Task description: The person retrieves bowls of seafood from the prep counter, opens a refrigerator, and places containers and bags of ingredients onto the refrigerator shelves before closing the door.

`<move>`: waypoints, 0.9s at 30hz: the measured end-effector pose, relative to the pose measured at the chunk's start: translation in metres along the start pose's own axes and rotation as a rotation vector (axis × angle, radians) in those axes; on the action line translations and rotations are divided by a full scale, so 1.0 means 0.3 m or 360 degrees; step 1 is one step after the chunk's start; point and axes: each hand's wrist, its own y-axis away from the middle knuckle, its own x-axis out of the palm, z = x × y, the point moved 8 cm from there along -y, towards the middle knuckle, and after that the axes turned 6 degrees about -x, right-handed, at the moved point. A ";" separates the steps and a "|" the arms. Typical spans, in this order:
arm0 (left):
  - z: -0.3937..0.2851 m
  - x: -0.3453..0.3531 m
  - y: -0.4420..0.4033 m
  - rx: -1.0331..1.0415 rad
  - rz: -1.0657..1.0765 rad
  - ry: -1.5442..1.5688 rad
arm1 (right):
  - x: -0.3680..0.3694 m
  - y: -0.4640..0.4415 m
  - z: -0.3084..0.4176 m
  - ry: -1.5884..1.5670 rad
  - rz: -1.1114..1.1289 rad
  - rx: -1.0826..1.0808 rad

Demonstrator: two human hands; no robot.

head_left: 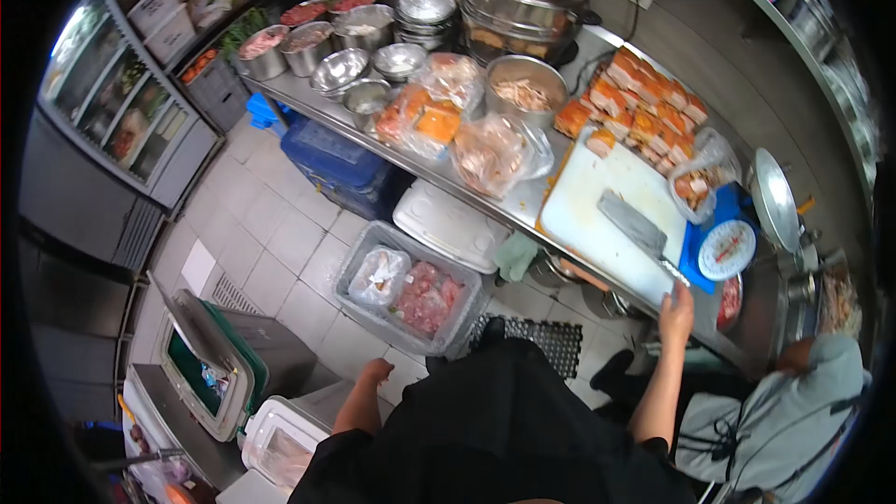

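A cleaver [631, 223] with a wide grey blade lies flat on the white cutting board [581, 202]. My right hand [678, 315] is closed at the end of its metal handle, fingers partly hidden. Low over the floor hangs my left hand [376, 371], loosely curled with nothing visible in it. The nearest thing to it is a grey tub [362, 306] holding raw meat [428, 299] and a bagged container [380, 276]. Rows of cut roasted meat [644, 98] with orange-brown skin lie behind the board. A plastic bag of meat pieces [695, 185] rests at the board's right edge.
A blue dial scale [726, 250] stands right of the board. Bagged food [493, 154], a pot of meat [525, 91] and metal bowls [341, 70] line the counter. Another person [779, 411] is close on my right. An open-lidded bin [210, 369] stands lower left.
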 end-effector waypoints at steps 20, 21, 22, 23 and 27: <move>-0.279 -0.001 0.153 -0.0084 -0.0288 0.0228 | 0.243 -0.311 -0.246 0.0102 0.0440 -0.0262; -0.276 0.010 0.154 -0.0159 -0.0240 0.0244 | 0.254 -0.301 -0.240 -0.0035 0.0500 -0.0218; -0.287 0.010 0.154 -0.0149 -0.0239 0.0245 | 0.262 -0.292 -0.227 -0.0071 0.0499 -0.0229; -0.293 0.008 0.154 -0.0158 -0.0247 0.0282 | 0.259 -0.288 -0.217 -0.0066 0.0493 -0.0231; -0.359 -0.022 0.154 -0.0076 -0.0314 0.0272 | 0.266 -0.281 -0.209 -0.0162 0.0551 -0.0153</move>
